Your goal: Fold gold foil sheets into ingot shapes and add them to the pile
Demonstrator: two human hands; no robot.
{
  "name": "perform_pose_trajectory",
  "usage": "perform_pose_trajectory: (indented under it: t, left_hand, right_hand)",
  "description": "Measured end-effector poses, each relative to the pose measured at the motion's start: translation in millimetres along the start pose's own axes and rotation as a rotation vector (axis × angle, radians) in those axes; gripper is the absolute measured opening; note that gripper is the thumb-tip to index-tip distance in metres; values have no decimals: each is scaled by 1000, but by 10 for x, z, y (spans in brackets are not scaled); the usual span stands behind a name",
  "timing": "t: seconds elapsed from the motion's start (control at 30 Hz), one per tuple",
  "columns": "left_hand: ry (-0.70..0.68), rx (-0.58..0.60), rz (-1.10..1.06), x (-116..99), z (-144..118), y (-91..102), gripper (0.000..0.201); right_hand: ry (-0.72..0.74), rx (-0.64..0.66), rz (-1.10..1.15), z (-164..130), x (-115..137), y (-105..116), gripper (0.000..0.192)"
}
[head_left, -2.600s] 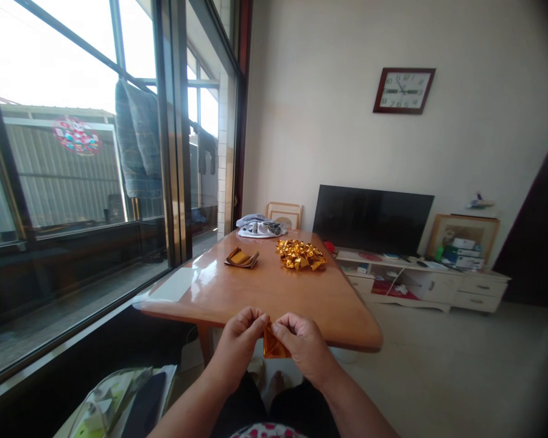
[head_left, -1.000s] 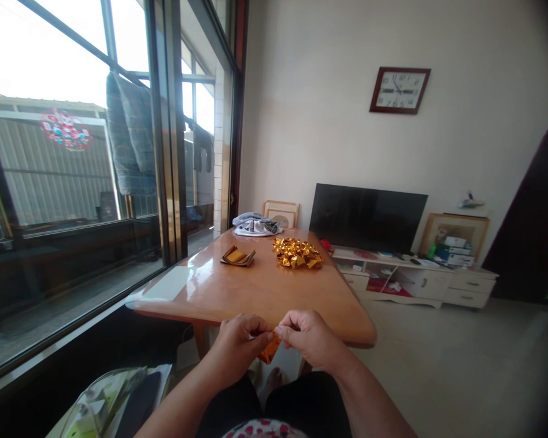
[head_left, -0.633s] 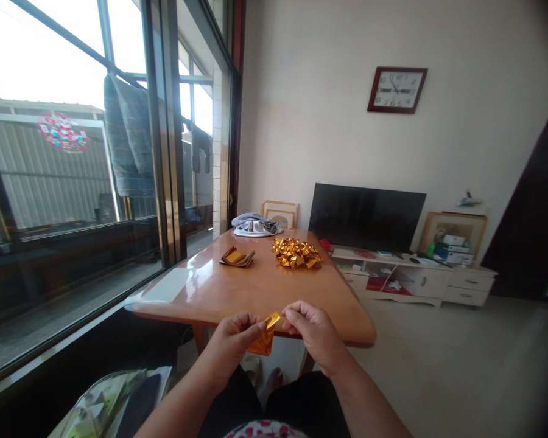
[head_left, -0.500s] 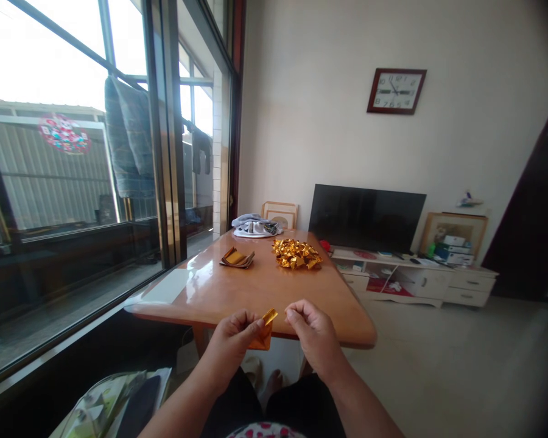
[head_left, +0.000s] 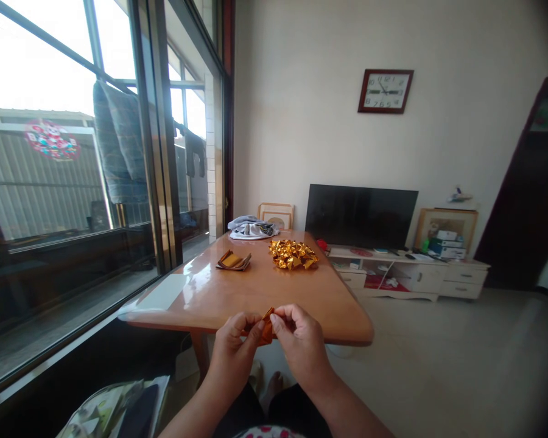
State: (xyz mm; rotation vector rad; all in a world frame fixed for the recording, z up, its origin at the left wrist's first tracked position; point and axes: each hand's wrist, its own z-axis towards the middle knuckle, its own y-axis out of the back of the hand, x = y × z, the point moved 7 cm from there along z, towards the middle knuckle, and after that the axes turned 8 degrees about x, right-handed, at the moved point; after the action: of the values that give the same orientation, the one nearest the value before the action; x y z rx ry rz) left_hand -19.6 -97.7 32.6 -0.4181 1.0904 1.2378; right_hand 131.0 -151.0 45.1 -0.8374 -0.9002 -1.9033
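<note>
A small piece of shiny gold foil paper [head_left: 266, 331], partly folded, is pinched between my two hands near the table's front edge. My left hand [head_left: 238, 340] grips its left side between thumb and fingers. The thumb and fingertips of my right hand [head_left: 298, 334] press on its upper right edge. Fingers hide much of the paper. Farther back on the table [head_left: 251, 298] lies a heap of folded gold foil pieces [head_left: 294, 254]. Left of that heap sits a stack of gold paper sheets [head_left: 234, 260] with curled edges.
Folded cloth [head_left: 252, 227] lies at the table's far end. A television [head_left: 361, 216] stands on a white cabinet [head_left: 461, 274] beyond the table. Glass windows [head_left: 68, 182] run along the left. A bag of things [head_left: 119, 407] sits at lower left.
My right hand has moved left and closed onto the foil paper, which only the left hand held before. The view has turned slightly right.
</note>
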Motion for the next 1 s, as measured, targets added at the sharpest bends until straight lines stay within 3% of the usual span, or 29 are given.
perform_pose_trajectory:
  t: [0.2, 0.43, 0.73, 0.83, 1.0]
  left_hand:
    - [-82, -26, 199, -69, -15, 13, 24]
    - [-110, 14, 273, -94, 5, -18, 23]
    - [-183, -61, 669, -204, -30, -24, 17]
    - [-199, -65, 696, -210, -37, -23, 16]
    - [-206, -54, 669, -197, -41, -28, 14]
  right_hand:
    - [10, -32, -12, -3, -9, 6, 11]
    - [27, -62, -79, -7, -21, 39, 9]
    - [50, -90, -182, -17, 80, 57, 9]
    - [-24, -52, -30, 1, -7, 20, 11]
    - [-155, 29, 452, 19, -218, -118, 18]
